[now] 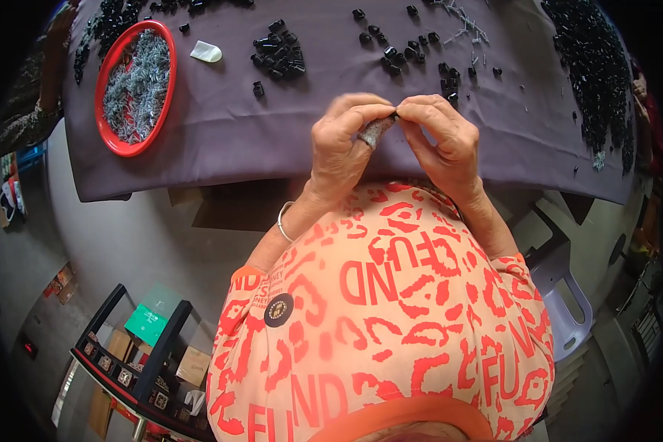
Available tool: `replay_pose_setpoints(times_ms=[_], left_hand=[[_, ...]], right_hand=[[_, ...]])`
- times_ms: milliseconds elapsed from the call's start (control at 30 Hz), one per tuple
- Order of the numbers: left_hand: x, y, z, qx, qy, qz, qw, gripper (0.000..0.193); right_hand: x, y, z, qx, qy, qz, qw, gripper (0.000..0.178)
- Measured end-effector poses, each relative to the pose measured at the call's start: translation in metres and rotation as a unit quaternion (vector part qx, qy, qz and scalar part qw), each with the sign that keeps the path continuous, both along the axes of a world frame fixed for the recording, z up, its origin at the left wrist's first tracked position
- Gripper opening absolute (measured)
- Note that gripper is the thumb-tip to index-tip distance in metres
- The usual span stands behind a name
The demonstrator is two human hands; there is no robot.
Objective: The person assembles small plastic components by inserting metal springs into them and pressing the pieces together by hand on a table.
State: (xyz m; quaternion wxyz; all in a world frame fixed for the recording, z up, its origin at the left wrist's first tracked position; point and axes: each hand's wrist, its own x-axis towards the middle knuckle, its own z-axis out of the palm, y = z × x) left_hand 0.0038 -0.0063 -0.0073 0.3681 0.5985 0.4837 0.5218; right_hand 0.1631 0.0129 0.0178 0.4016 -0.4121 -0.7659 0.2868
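Over the near edge of the purple-grey tablecloth (pixel 228 140), my left hand (pixel 346 136) and my right hand (pixel 443 136) meet fingertip to fingertip. Both are closed in a pinch on one small black piece (pixel 395 115), mostly covered by the fingers. A greyish sleeve (pixel 376 132) wraps one finger of my left hand. Beyond my hands lie a cluster of small black plastic parts (pixel 280 55) and a looser scatter of similar parts (pixel 394 57). At the left, a red oval basin (pixel 171 92) holds many thin silvery metal pieces (pixel 134 92).
A white fingertip-shaped piece (pixel 206 51) lies beside the basin. Loose metal pins (pixel 464 22) are strewn at the far right, near a large heap of black parts (pixel 589 66). Other people show at both side edges. A lilac plastic chair (pixel 567 309) stands behind on the right.
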Motion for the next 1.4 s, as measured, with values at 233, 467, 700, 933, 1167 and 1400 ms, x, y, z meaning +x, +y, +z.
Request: replay_pose_setpoints(times_ms=[233, 467, 700, 933, 1167, 1400], left_hand=[[-0.004, 0.006, -0.014, 0.04, 0.234, 0.02, 0.971, 0.024], [-0.014, 0.021, 0.019, -0.378, -0.078, -0.102, 0.917, 0.02], [-0.016, 0.031, 0.013, -0.436, -0.114, -0.133, 0.883, 0.022], [-0.021, 0.023, 0.001, -0.344, -0.172, -0.165, 0.908, 0.02], [-0.018, 0.017, 0.004, -0.207, -0.128, -0.094, 0.965, 0.022], [-0.014, 0.02, -0.021, -0.215, -0.081, -0.105, 0.968, 0.023]], right_hand=[[-0.002, 0.007, -0.02, 0.06, -0.175, 0.019, 0.983, 0.033], [-0.004, 0.009, -0.014, 0.056, -0.188, 0.032, 0.98, 0.039], [0.0, 0.009, -0.02, 0.046, -0.14, 0.034, 0.988, 0.049], [-0.018, 0.012, 0.013, 0.019, -0.053, 0.095, 0.994, 0.043], [-0.04, 0.016, -0.03, 0.021, -0.056, 0.101, 0.993, 0.048], [-0.031, 0.02, -0.029, 0.021, -0.049, 0.111, 0.992, 0.043]])
